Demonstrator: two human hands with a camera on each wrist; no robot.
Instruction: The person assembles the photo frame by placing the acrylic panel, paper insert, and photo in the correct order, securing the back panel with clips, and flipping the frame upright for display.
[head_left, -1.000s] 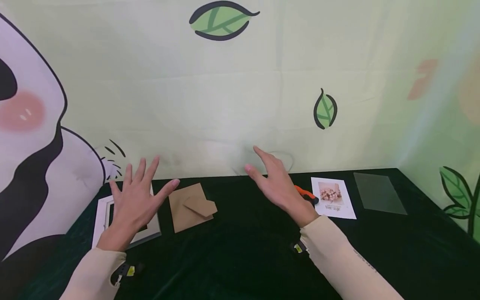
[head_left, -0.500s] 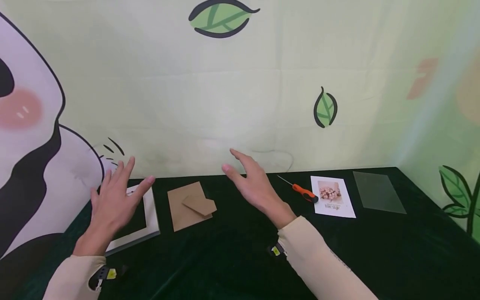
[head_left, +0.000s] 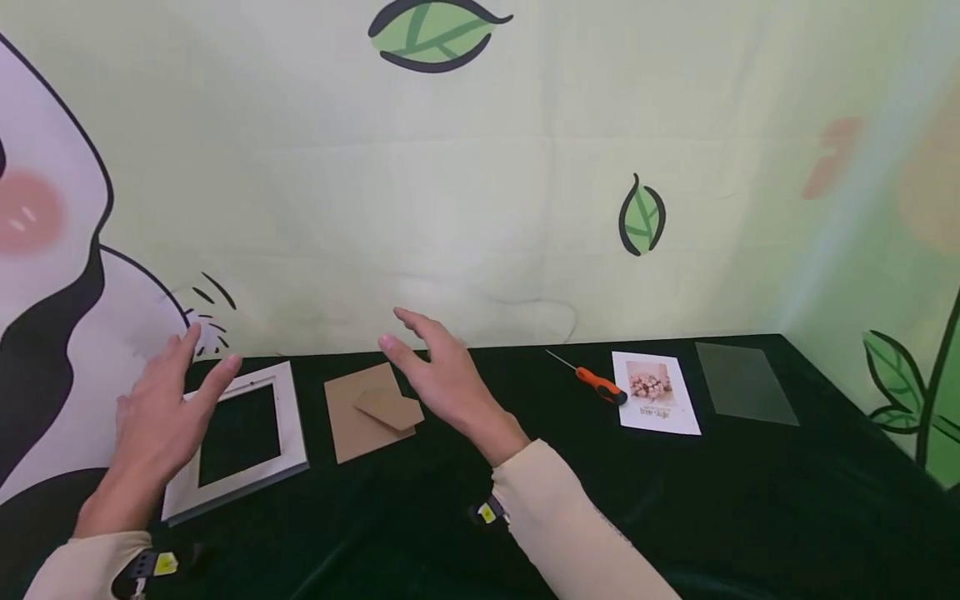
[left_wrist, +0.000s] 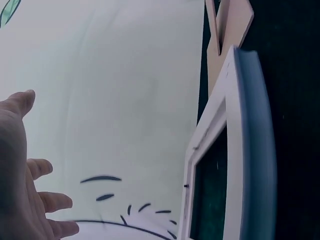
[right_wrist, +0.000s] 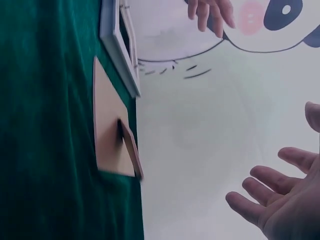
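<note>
Covering the frame (head_left: pixel 232 433) corner, left hand (head_left: pixel 161 417) hovers.

A dark green table (head_left: pixel 750 508) carries a white frame (head_left: pixel 292 433), brown backing board (head_left: pixel 352 425) (stand attached), screwdriver (head_left: pixel 600 387), photo card (head_left: pixel 655 392) and clear sheet (head_left: pixel 742 383).

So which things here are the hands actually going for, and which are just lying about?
In hand:
- white picture frame, nearest the left hand
- brown backing board, just below the right hand
Neither is touched; both hands hover open.

Lying about:
- orange screwdriver
- printed card
- clear sheet
</note>
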